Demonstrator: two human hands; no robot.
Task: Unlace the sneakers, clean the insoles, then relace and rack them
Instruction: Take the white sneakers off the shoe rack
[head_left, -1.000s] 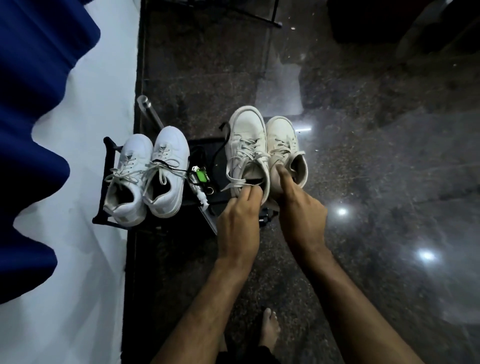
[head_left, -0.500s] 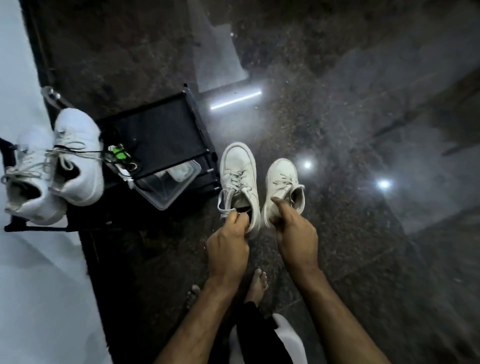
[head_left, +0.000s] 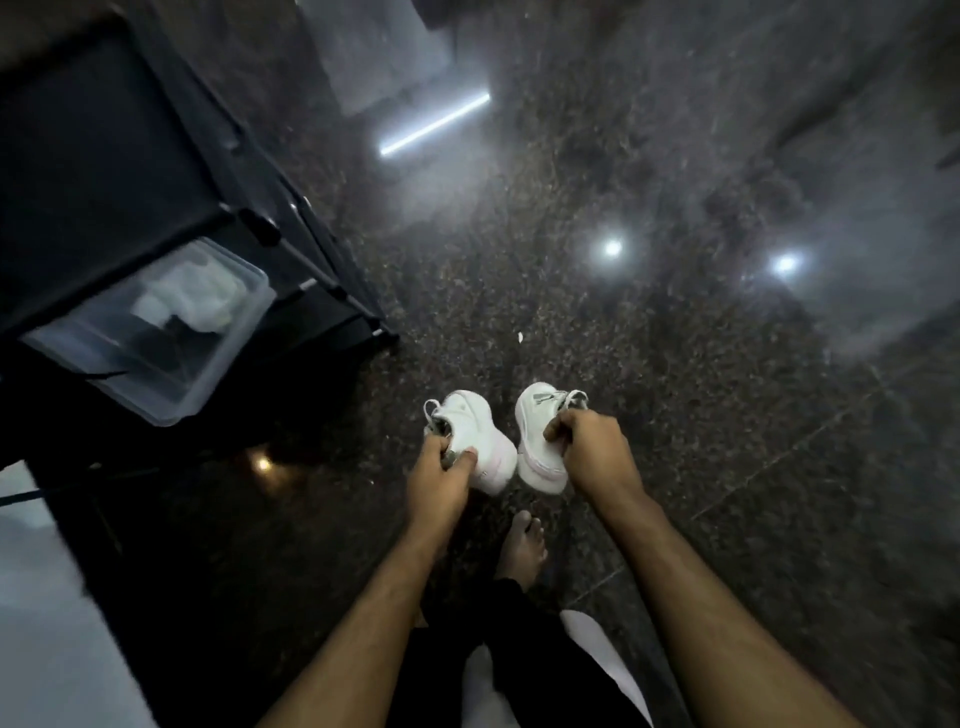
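Two white sneakers hang over the dark stone floor, heels toward me, toes pointing away and down. My left hand (head_left: 441, 467) grips the left sneaker (head_left: 475, 441) at its collar, thumb on the heel side. My right hand (head_left: 587, 447) grips the right sneaker (head_left: 535, 441) at its opening, fingers curled over the tongue and laces. Grey-white laces stick out near each hand. The other white pair is out of view.
The black shoe rack (head_left: 119, 176) stands at the upper left, with a clear plastic tub (head_left: 156, 332) holding pale items on a lower shelf. My bare foot (head_left: 521, 551) stands just below the sneakers. Polished floor (head_left: 675, 389) with light reflections spreads to the right.
Both hands have carried the pair off the rack and toward me, away from it and lower. The view has swung right, so the other pair has left the frame.
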